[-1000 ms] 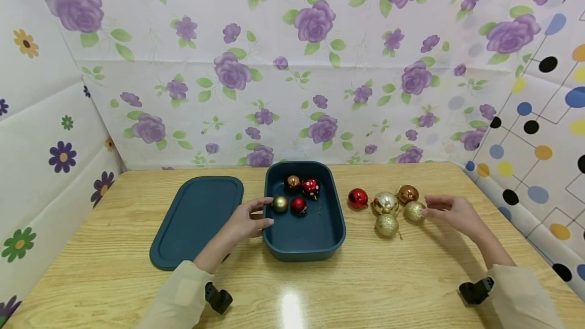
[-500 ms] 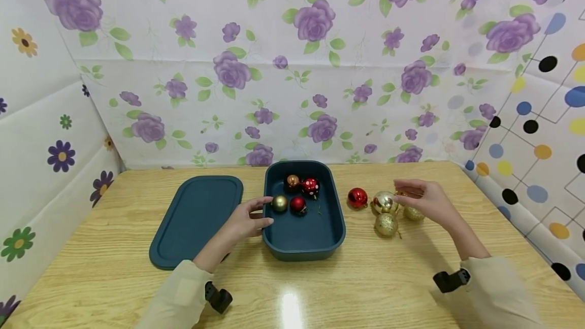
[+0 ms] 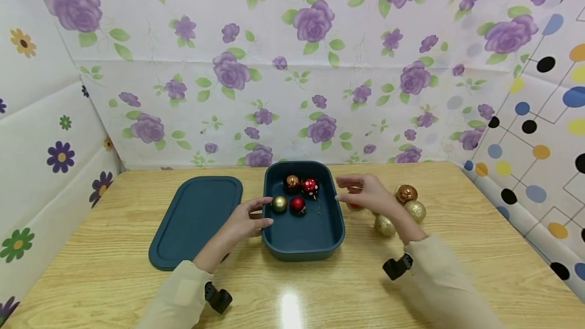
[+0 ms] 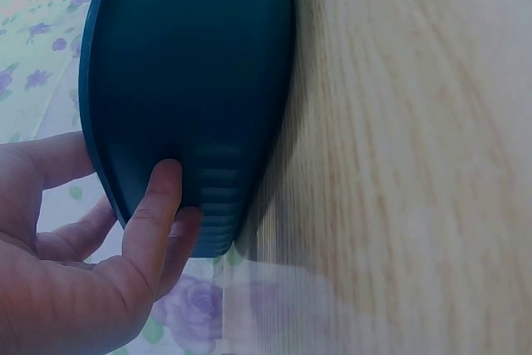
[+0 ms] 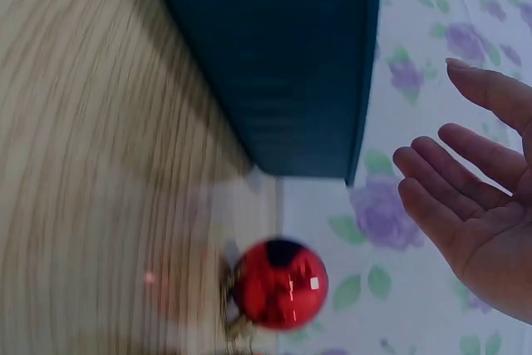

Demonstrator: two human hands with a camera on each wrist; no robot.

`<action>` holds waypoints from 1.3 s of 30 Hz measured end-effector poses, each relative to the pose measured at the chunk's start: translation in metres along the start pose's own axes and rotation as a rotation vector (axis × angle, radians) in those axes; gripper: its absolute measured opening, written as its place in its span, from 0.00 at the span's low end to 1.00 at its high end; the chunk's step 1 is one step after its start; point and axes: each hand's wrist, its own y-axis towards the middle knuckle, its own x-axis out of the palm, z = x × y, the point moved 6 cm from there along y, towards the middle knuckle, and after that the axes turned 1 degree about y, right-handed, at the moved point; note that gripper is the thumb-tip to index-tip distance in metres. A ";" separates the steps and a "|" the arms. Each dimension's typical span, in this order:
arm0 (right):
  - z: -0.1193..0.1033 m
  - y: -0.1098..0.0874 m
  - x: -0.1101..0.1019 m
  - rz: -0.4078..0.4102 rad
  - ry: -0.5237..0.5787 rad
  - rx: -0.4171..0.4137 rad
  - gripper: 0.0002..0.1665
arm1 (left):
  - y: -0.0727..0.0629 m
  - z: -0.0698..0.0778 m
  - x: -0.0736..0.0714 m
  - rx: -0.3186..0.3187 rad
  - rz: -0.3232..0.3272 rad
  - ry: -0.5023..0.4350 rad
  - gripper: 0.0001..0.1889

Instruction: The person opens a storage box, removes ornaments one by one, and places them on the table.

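A dark blue box (image 3: 303,257) holds a gold bauble (image 3: 279,204), a dark red bauble (image 3: 297,204), a copper bauble (image 3: 292,183) and a white-dotted red bauble (image 3: 310,186). My left hand (image 3: 244,221) grips the box's left wall; in the left wrist view some fingers (image 4: 158,205) lie on its outside and others pass behind the rim. By the right rim hovers my right hand (image 3: 367,195), holding nothing, its fingers loosely extended in the right wrist view. It partly hides a shiny red bauble (image 5: 281,283) on the table.
Left of the box lies a dark blue lid (image 3: 196,222) on the wooden table (image 3: 347,288). To the right are a copper bauble (image 3: 405,194) and two glittery gold baubles, one farther right (image 3: 415,211) and one nearer (image 3: 385,226). A floral cloth (image 3: 274,90) hangs behind.
My right hand has moved left from the glittery gold bauble, across the others, to the box's right rim. It now covers the large shiny gold bauble. My left hand has stayed put.
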 end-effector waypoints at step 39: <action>-0.003 0.064 0.103 -0.182 -0.551 -0.121 0.23 | 0.001 -0.001 -0.001 -0.014 0.008 0.009 0.27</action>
